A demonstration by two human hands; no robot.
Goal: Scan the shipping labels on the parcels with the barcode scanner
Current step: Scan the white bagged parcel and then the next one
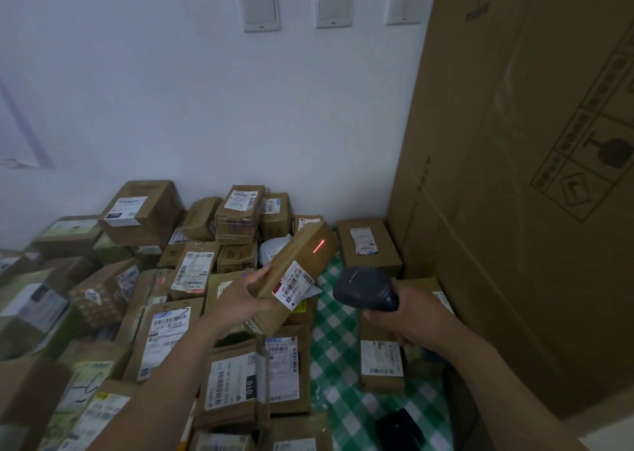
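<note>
My left hand (242,296) grips a long brown cardboard parcel (302,255) by its near end and holds it tilted above the pile. A white shipping label (294,284) with barcodes is stuck near that end. My right hand (410,313) grips the handle of a dark barcode scanner (365,289), its head aimed left at the parcel. The scanner's red line (318,246) falls on bare cardboard further up the parcel, apart from the label.
Several labelled cardboard parcels (171,334) cover the surface at left and centre. A green-and-white checked cloth (338,354) shows at right, with a few parcels (380,361) and a dark object (399,428) on it. A tall cardboard carton (521,176) stands at right against the white wall.
</note>
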